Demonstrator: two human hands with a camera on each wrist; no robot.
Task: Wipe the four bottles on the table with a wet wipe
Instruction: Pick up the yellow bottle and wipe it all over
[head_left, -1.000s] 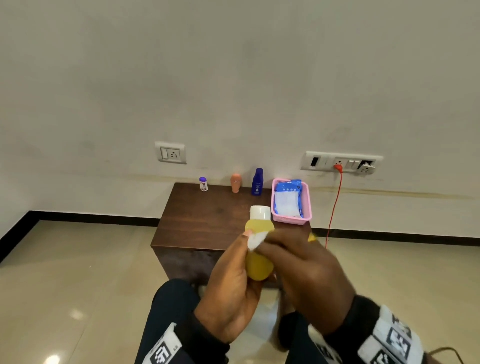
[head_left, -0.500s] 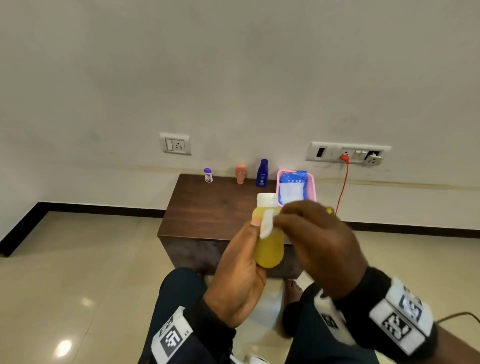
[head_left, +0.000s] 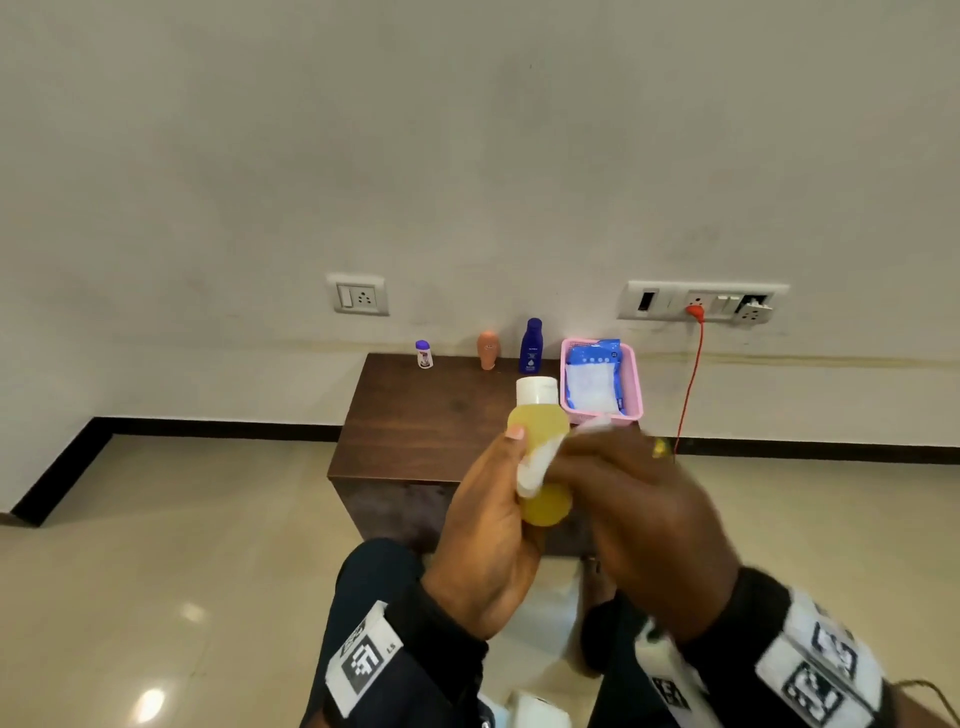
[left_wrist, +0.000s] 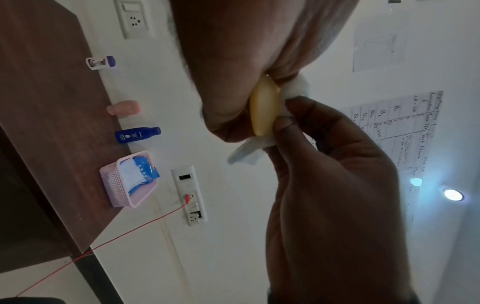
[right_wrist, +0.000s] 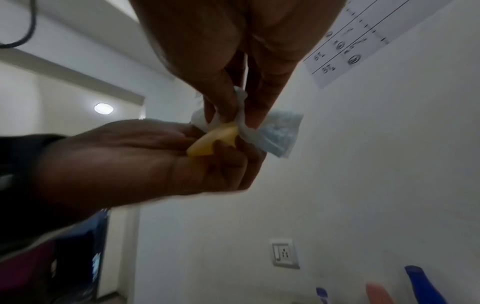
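Observation:
My left hand (head_left: 493, 519) grips a yellow bottle (head_left: 540, 436) with a white cap, held upright in front of me above my lap. My right hand (head_left: 623, 493) pinches a white wet wipe (head_left: 535, 465) against the bottle's side. The left wrist view shows the yellow bottle (left_wrist: 265, 109) with the wet wipe (left_wrist: 249, 152) wrapped round it. In the right wrist view, fingers (right_wrist: 221, 98) press the wet wipe (right_wrist: 272, 131) on the yellow bottle (right_wrist: 213, 142). Three other bottles stand at the table's back edge: a small white one with a purple cap (head_left: 424, 354), a peach one (head_left: 488, 349), a blue one (head_left: 531, 345).
The dark wooden table (head_left: 431, 415) stands against the wall. A pink basket (head_left: 636, 384) at its back right holds a blue wipe pack (head_left: 592, 379). A red cable (head_left: 688, 384) hangs from the wall socket to the floor right of the table.
The right hand with the wipe went up to the bottle's neck and has come back down to its middle. The left hand kept hold of the bottle throughout.

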